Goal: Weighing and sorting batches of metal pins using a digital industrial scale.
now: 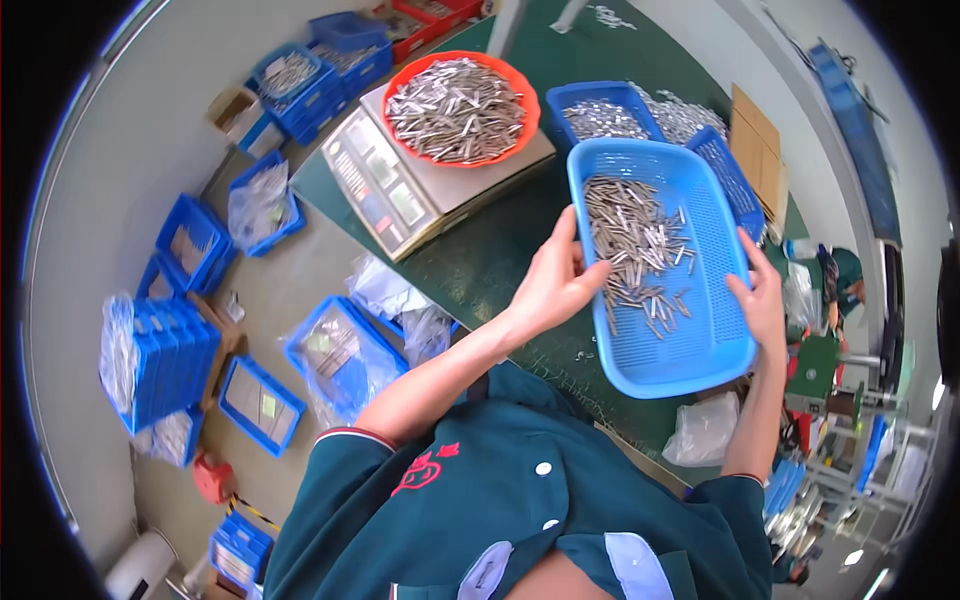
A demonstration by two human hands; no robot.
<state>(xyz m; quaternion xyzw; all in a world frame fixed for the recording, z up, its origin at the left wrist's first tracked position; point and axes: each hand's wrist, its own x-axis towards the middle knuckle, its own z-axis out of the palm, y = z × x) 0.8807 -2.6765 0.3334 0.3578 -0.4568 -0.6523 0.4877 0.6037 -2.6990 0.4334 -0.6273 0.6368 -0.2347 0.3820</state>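
Between my two hands is a light blue plastic basket (710,345) with a perforated bottom. Small silvery metal pins (635,240) lie heaped toward its left side. My left hand (558,275) grips the left rim, thumb over the edge and fingers partly hidden outside. On the right rim my right hand (760,295) holds on in the same way. Left of the basket, a red-orange round bowl (532,100) piled with similar metal pins (455,110) sits on a weighing scale (400,195) with a display panel.
Behind the basket on the green table (480,270) are a blue bin of metal parts (605,95), a loose pile of parts (685,115) and a cardboard sheet (758,150). A clear plastic bag (702,430) lies near the front. Blue crates (170,350) stand on the floor at left.
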